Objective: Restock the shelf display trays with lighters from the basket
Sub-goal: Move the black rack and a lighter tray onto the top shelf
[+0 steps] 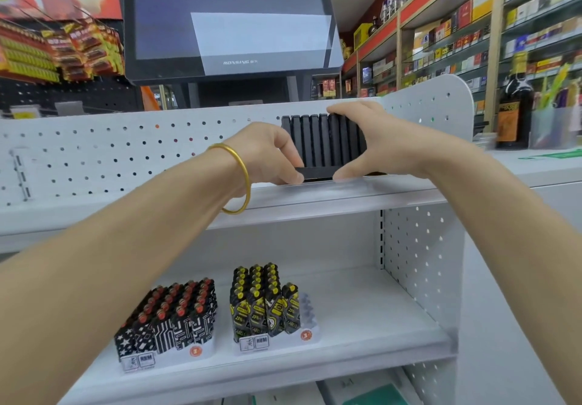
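Observation:
A black display tray (318, 171) packed with upright black lighters (315, 140) stands on the top shelf (362, 190). My left hand (271, 152) grips the tray's left front corner. My right hand (374, 140) wraps over the lighters' top right and holds the tray's right front. On the middle shelf (362, 326) stand two white trays: one with black-and-white patterned, red-topped lighters (170, 319), one with black-and-yellow lighters (264, 304) and some vacant slots on its right side. No basket is in view.
A white pegboard back panel (126, 152) rises behind the top shelf, a perforated side panel (425, 263) closes the right. A dark checkout screen (230, 20) stands behind. A counter (535, 165) with a dark bottle (513, 111) lies right.

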Motion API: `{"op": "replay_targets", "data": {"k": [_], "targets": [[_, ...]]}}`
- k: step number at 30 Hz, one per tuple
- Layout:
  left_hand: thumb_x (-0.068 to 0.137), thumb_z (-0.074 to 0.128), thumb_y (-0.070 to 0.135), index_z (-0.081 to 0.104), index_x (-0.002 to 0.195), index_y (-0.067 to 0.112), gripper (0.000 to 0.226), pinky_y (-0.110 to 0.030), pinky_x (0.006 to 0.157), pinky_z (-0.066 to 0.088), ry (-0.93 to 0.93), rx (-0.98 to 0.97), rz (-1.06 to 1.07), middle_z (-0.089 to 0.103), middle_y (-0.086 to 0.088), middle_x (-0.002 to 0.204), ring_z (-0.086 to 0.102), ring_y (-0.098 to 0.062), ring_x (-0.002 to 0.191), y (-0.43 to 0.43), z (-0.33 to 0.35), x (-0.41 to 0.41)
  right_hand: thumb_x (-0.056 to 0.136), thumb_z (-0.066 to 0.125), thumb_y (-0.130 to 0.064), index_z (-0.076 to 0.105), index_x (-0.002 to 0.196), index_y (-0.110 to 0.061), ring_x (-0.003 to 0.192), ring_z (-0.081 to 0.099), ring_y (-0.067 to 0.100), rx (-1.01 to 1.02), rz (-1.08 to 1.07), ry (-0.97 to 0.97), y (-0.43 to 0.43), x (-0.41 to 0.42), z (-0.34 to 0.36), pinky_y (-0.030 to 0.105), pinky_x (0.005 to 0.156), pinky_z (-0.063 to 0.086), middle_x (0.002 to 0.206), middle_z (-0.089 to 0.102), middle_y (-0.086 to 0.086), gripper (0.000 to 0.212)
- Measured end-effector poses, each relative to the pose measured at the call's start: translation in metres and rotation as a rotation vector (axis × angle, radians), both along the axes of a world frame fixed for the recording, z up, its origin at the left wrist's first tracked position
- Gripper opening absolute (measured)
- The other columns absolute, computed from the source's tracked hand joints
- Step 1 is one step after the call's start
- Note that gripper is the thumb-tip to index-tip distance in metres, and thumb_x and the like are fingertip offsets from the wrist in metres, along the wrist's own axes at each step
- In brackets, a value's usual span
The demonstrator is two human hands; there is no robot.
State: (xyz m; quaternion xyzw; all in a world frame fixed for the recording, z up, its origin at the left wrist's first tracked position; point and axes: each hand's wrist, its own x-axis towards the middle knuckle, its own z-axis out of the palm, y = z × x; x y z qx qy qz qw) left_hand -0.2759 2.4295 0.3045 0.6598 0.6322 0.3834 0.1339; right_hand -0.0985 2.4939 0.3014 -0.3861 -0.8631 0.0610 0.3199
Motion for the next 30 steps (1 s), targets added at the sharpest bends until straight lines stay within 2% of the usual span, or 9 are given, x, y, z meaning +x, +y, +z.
{"op": "replay_targets", "data": {"k": [3,7,10,12,15,17,20,27,30], "targets": [[0.074,0.076,0.004,0.064,0.071,0.014,0.017,-0.021,0.066,0.047,0.027,-0.001,0.020,0.064,-0.002,0.082,0.059,-0.013,0.073,0.000,-0.003,0.001,0.071,0.079,-0.022,0.023,0.144,-0.030,0.132,0.029,0.017,-0.016,0.016,0.035,0.000,0.002,-0.002,0.024,0.099,0.027,0.148,0.018,-0.009,0.093],[0.071,0.078,0.003,0.065,0.068,0.016,0.018,-0.031,0.085,0.045,0.063,-0.033,0.032,0.064,-0.001,0.082,0.058,-0.019,0.089,0.000,-0.006,0.003,0.072,0.079,-0.024,0.022,0.145,-0.030,0.133,0.030,0.020,-0.018,-0.012,0.016,-0.001,0.002,-0.003,0.028,0.102,0.029,0.150,0.016,-0.011,0.092],[0.072,0.077,0.004,0.065,0.068,0.019,0.019,-0.030,0.082,0.048,0.057,-0.088,0.031,0.064,0.000,0.081,0.059,-0.017,0.087,-0.002,-0.002,0.000,0.074,0.078,-0.024,0.020,0.146,-0.031,0.138,0.023,0.019,-0.041,-0.014,0.047,-0.006,0.003,-0.001,0.027,0.100,0.026,0.153,0.012,-0.012,0.093],[0.073,0.077,0.004,0.061,0.072,0.017,0.020,-0.031,0.084,0.053,0.018,-0.106,0.033,0.063,-0.005,0.086,0.060,-0.020,0.088,-0.003,0.002,-0.005,0.075,0.076,-0.024,0.018,0.147,-0.032,0.135,0.031,0.022,-0.064,-0.034,0.102,-0.011,0.005,0.002,0.028,0.094,0.033,0.154,0.013,-0.009,0.093],[0.075,0.075,0.003,0.053,0.077,0.014,0.025,-0.038,0.090,0.054,-0.018,-0.097,0.055,0.062,-0.015,0.102,0.063,-0.028,0.099,-0.003,0.004,-0.007,0.080,0.073,-0.024,0.014,0.147,-0.029,0.110,0.050,0.026,-0.068,-0.113,0.112,-0.019,0.003,0.004,0.033,0.079,0.051,0.154,0.019,0.002,0.090],[0.076,0.073,0.000,0.050,0.076,0.014,0.027,-0.039,0.091,0.053,-0.022,-0.090,0.064,0.063,-0.018,0.107,0.063,-0.029,0.103,-0.002,0.003,-0.007,0.080,0.072,-0.025,0.014,0.147,-0.026,0.114,0.047,0.030,-0.052,-0.168,0.062,-0.019,0.000,0.002,0.041,0.087,0.049,0.151,0.026,0.008,0.089],[0.076,0.071,-0.002,0.049,0.076,0.014,0.027,-0.039,0.090,0.054,-0.041,-0.087,0.063,0.063,-0.017,0.107,0.064,-0.027,0.102,-0.001,0.002,-0.007,0.080,0.073,-0.025,0.017,0.146,-0.021,0.127,0.039,0.033,-0.041,-0.210,0.034,-0.017,-0.002,-0.001,0.041,0.095,0.039,0.148,0.031,0.011,0.087],[0.076,0.072,-0.001,0.051,0.077,0.014,0.026,-0.040,0.091,0.053,-0.013,-0.067,0.047,0.063,-0.014,0.099,0.065,-0.026,0.100,0.005,0.000,-0.005,0.079,0.073,-0.026,0.019,0.145,-0.017,0.126,0.040,0.034,-0.049,-0.251,0.014,-0.019,-0.001,-0.001,0.039,0.091,0.039,0.146,0.032,0.011,0.086],[0.079,0.072,0.007,0.053,0.079,0.016,0.021,-0.036,0.086,0.054,0.069,-0.050,0.050,0.063,-0.008,0.100,0.063,-0.020,0.090,-0.001,0.002,-0.001,0.080,0.071,-0.029,0.019,0.146,-0.020,0.127,0.039,0.034,-0.052,-0.279,0.031,-0.023,-0.001,-0.001,0.042,0.095,0.039,0.148,0.030,0.010,0.084]]}}
